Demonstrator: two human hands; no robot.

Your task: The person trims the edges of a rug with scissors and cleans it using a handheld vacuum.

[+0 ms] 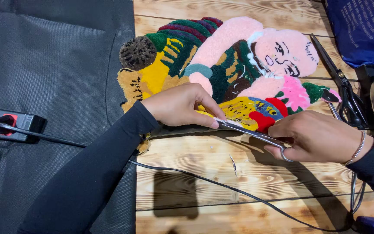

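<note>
A colourful tufted rug piece shaped like a figure with a pink head lies on the wooden table. My left hand presses on its near edge, fingers pinching the yellow border. My right hand grips a pair of small silver scissors; their blades point left and meet the rug's edge right at my left fingertips. Both arms wear dark sleeves, and a beaded bracelet circles my right wrist.
Large black scissors lie right of the rug. A black fabric sheet covers the left side, with a power strip on it. A black cable crosses the table's near part. A blue bag sits top right.
</note>
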